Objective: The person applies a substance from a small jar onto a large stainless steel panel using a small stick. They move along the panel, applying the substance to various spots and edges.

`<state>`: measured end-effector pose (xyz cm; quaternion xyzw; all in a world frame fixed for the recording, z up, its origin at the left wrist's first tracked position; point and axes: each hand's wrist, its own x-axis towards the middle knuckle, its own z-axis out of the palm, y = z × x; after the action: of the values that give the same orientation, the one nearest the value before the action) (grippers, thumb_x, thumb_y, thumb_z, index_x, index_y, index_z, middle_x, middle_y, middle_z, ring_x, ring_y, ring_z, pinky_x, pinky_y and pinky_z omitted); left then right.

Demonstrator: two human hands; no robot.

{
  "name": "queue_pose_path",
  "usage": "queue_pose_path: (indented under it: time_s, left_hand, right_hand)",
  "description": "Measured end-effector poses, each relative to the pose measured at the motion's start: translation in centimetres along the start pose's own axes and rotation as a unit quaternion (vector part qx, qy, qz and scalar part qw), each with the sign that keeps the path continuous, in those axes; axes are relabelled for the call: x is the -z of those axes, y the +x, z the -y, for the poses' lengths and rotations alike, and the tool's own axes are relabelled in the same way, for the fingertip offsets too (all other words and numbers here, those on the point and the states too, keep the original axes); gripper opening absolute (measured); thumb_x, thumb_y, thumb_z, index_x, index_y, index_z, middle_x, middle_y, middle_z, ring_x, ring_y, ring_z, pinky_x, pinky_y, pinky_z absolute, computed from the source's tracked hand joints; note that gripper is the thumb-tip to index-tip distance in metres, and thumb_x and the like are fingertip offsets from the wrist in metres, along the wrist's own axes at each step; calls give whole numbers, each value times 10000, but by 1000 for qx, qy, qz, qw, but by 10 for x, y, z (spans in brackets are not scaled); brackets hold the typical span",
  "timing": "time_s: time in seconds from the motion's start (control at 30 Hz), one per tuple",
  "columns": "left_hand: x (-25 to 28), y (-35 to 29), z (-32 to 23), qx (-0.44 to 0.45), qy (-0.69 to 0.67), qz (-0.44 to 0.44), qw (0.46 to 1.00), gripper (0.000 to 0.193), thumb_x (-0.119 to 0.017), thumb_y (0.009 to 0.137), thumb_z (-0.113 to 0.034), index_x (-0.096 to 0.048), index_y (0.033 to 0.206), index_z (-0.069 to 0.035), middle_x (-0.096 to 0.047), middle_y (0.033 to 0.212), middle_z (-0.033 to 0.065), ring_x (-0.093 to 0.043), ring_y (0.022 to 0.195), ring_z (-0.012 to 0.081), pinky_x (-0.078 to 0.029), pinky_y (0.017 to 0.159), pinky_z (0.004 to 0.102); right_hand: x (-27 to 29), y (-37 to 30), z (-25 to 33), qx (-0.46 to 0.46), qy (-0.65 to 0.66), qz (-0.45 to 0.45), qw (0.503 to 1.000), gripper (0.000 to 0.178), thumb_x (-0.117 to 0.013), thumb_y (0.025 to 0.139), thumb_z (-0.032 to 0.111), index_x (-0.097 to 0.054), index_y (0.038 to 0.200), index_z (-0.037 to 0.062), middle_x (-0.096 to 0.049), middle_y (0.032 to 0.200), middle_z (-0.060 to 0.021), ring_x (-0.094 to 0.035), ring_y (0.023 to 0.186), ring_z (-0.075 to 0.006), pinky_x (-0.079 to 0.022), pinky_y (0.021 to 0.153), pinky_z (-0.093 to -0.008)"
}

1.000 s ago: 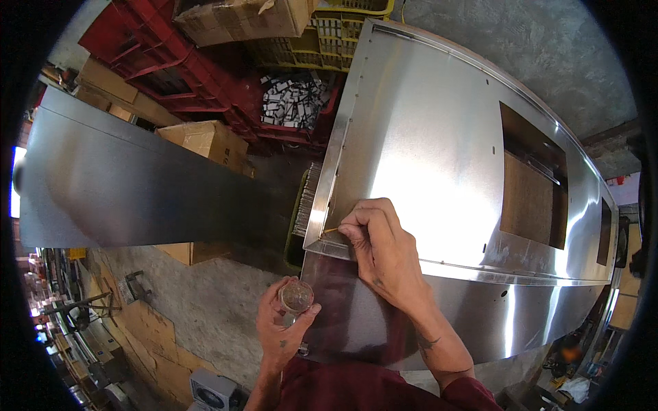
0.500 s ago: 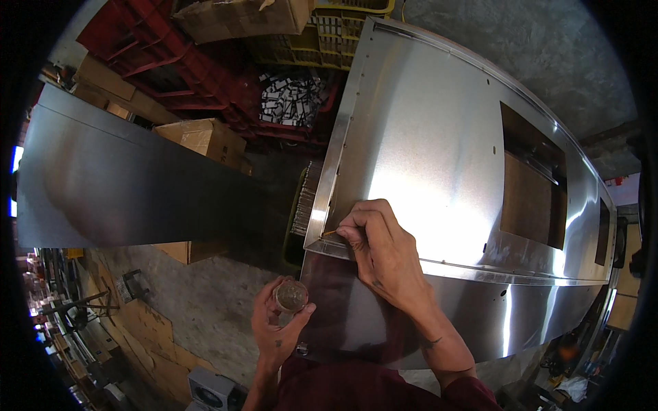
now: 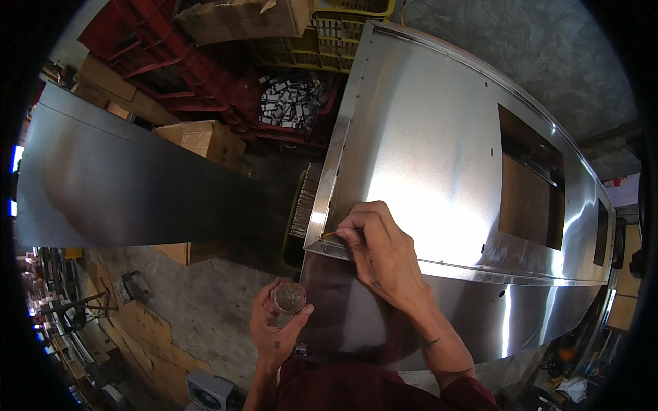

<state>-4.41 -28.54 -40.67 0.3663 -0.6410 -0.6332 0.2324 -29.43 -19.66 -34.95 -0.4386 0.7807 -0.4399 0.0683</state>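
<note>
In my left hand (image 3: 279, 327) is a small round jar (image 3: 288, 299) with cloudy, greyish-brown contents, fingers wrapped about its sides. My right hand (image 3: 381, 250) pinches a thin yellowish-brown stick (image 3: 329, 234) between thumb and fingers. The stick's tip points into the near left corner of a large shiny sheet-metal panel (image 3: 432, 151), by the folded rim; whether it touches the metal is too small to tell. Small holes or rivets dot that rim. The jar is held apart from the panel, to the left of its lower side face (image 3: 384, 308).
Rectangular cutouts (image 3: 531, 178) pierce the panel's right part. At left stands another grey metal sheet (image 3: 130, 178). Behind are red crates (image 3: 178, 68), one with several small white-and-black pieces, a yellow crate (image 3: 343, 38) and a cardboard box (image 3: 243, 20). A green bin (image 3: 296, 255) sits beside the panel's left edge.
The jar has tilted or shifted very slightly in my left hand. My right hand and the stick stay almost in the same place at the corner.
</note>
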Motion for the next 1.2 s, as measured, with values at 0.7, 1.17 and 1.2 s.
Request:
queue_pose_path:
  time_s: [0.7,1.17,1.2]
  left_hand:
    - [0,-3,-10,-13,16,-2,1000,772,-926,901,72,-529,1562,58,-682,1474,205,-722,1280,254,-621,1082,381]
    - [-13,14,-44,-163,144,6,976,677,-963,861,-1,-692,1478,-66,-713,1430,167,-747,1267,286,-630,1000,377]
    - [-13,13,-45,-167,141,8,976,676,-964,861,-2,-692,1477,-64,-714,1433,168,-747,1268,289,-630,1002,378]
  right_hand:
    - [10,-9,5,-55,64,-58,995,136,-777,1062,44,-696,1162,-1,-688,1225,-160,-759,924,-312,-633,769,-416]
    - [0,-64,64,62,28,-63,996,244,-892,948,8,-762,1154,7,-691,1178,-142,-732,948,-253,-606,749,-359]
    - [-2,-65,64,66,22,-61,996,242,-897,944,13,-768,1149,10,-689,1179,-139,-733,943,-252,-605,742,-358]
